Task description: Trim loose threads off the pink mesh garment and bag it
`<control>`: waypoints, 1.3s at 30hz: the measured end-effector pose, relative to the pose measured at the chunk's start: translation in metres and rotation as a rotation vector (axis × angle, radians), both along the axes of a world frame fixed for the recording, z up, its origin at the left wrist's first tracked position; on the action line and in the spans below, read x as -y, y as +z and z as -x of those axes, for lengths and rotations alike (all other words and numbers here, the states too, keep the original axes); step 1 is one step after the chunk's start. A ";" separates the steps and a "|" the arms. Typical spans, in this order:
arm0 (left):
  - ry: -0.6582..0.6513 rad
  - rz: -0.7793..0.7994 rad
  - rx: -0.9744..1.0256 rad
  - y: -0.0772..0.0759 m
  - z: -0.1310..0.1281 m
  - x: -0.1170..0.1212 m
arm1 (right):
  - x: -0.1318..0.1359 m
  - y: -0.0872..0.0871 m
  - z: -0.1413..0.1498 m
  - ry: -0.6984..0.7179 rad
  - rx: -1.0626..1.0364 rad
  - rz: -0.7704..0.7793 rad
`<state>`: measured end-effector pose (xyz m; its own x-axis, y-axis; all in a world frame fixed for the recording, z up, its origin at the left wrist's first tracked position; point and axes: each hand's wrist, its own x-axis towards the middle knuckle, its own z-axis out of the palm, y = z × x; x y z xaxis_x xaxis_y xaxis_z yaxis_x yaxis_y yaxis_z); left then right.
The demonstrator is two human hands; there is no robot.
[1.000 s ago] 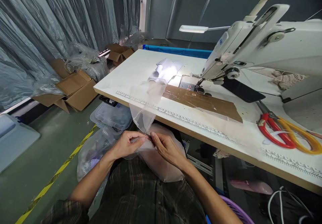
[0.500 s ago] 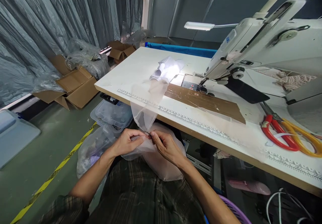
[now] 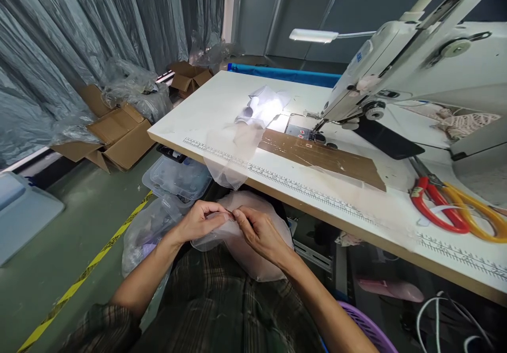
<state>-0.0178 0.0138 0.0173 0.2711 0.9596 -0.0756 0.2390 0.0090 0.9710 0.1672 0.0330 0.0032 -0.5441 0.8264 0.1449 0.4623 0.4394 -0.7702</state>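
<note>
My left hand (image 3: 200,222) and my right hand (image 3: 257,232) meet over my lap, fingertips pinched together on a bundle of sheer white fabric (image 3: 243,247). Both hands are closed on the cloth. A separate strip of the same sheer fabric (image 3: 233,155) lies on the white sewing table (image 3: 206,110) and hangs over its front edge, just above my hands. More white fabric pieces (image 3: 263,107) lie lit beside the needle of the sewing machine (image 3: 415,62).
A brown cardboard strip (image 3: 320,157) lies before the needle. Red and yellow scissors (image 3: 455,205) rest at the table's right. Clear plastic bins and bags (image 3: 174,184) sit under the table, open cardboard boxes (image 3: 114,139) on the floor left, and a purple basket rim (image 3: 364,332) is by my right arm.
The sheer strip that ran from the table edge down to my fingertips has come free; its end now hangs at the table edge. My hands stay pinched on the lap bundle.
</note>
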 end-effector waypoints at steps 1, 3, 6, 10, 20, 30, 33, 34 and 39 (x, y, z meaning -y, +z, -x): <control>-0.001 -0.002 0.000 0.000 0.000 0.000 | 0.000 0.000 0.001 -0.006 0.006 0.000; -0.005 -0.011 0.001 0.000 -0.001 0.000 | 0.000 0.000 0.001 -0.041 0.002 0.011; -0.052 0.003 -0.014 0.001 -0.003 0.004 | 0.010 0.000 -0.003 -0.109 -0.068 0.065; -0.199 0.023 -0.020 0.005 -0.009 0.013 | 0.042 -0.001 -0.015 -0.056 -0.212 0.260; -0.092 -0.721 -0.497 -0.015 -0.062 -0.024 | 0.057 -0.038 -0.072 -0.557 -0.265 0.204; -0.428 -0.758 -0.443 -0.063 -0.077 0.002 | 0.049 -0.042 -0.074 -0.774 -0.176 -0.112; -0.448 -0.691 -0.487 -0.067 -0.083 0.002 | 0.035 -0.050 -0.063 -0.689 -0.252 0.000; -0.435 -0.671 -0.484 -0.069 -0.084 0.001 | 0.030 -0.056 -0.060 -0.692 -0.257 0.046; -0.341 -0.641 -0.303 -0.075 -0.079 -0.002 | 0.018 -0.081 -0.061 -0.710 -0.225 0.168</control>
